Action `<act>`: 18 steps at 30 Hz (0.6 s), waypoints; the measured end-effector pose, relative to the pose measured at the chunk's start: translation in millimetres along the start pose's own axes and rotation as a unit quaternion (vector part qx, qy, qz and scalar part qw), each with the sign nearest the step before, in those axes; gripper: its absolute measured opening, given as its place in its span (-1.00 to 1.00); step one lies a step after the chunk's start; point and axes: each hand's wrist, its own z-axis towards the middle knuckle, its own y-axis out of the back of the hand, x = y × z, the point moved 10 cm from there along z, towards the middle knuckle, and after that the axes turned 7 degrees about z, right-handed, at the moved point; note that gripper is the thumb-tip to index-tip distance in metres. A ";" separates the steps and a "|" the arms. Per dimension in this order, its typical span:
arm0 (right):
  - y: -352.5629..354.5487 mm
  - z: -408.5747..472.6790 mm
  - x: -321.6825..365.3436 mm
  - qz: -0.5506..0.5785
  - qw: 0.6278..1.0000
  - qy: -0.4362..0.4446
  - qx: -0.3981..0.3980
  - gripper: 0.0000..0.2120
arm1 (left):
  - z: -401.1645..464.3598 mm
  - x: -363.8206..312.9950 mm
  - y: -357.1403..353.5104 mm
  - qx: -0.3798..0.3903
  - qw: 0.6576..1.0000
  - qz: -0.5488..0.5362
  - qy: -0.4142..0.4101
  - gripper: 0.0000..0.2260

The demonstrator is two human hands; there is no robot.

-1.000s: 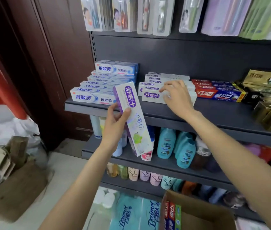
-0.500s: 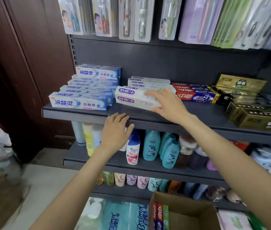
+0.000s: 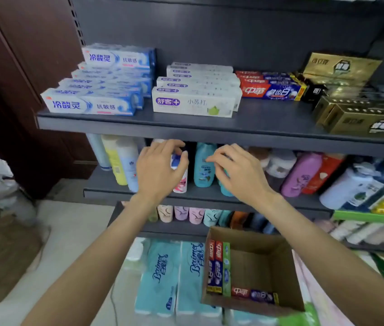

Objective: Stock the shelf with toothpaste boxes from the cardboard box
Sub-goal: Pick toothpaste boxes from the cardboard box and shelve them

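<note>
With both hands empty and fingers loosely spread, left hand (image 3: pixel 160 169) and right hand (image 3: pixel 238 171) hang between shelf (image 3: pixel 139 124) and cardboard box (image 3: pixel 252 271), whose remaining toothpaste boxes (image 3: pixel 218 267) probably call for a downward reach.

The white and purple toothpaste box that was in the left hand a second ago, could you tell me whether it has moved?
Yes. The white and purple toothpaste box now lies flat on the top shelf, fronting its stack.
</note>
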 end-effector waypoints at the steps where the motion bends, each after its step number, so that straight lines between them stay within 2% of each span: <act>1: -4.9 -22.1 -1.8 0.005 1.000 -0.015 0.027 -0.85 | -11.3 -7.4 -6.1 0.008 1.000 -0.018 -0.001 -0.79; 3: -20.4 -71.2 -16.0 0.027 0.992 -0.075 0.096 -0.85 | -42.3 -19.9 -31.2 0.054 0.997 -0.047 -0.001 -0.80; 5: -40.5 -126.3 -37.6 0.048 0.973 -0.154 0.165 -0.85 | -87.7 -24.2 -71.7 0.147 0.987 -0.059 0.018 -0.80; 8: -80.2 -214.3 -67.1 0.075 0.917 -0.272 0.281 -0.86 | -182.5 -8.8 -151.0 0.349 0.929 -0.060 0.103 -0.73; 10: -106.2 -262.5 -79.7 0.085 0.890 -0.314 0.318 -0.85 | -238.6 -0.7 -191.9 0.445 0.887 -0.035 0.122 -0.69; 12: -134.0 -295.0 -88.1 0.082 0.886 -0.321 0.325 -0.87 | -273.5 2.8 -223.6 0.492 0.862 -0.015 0.120 -0.62; 14: -168.2 -323.9 -96.7 0.079 0.875 -0.337 0.338 -0.84 | -296.1 8.6 -251.1 0.507 0.849 -0.011 0.146 -0.55; 18: -243.4 -373.0 -101.7 0.104 0.818 -0.391 0.409 -0.65 | -333.0 21.0 -293.0 0.521 0.827 -0.016 0.211 -0.44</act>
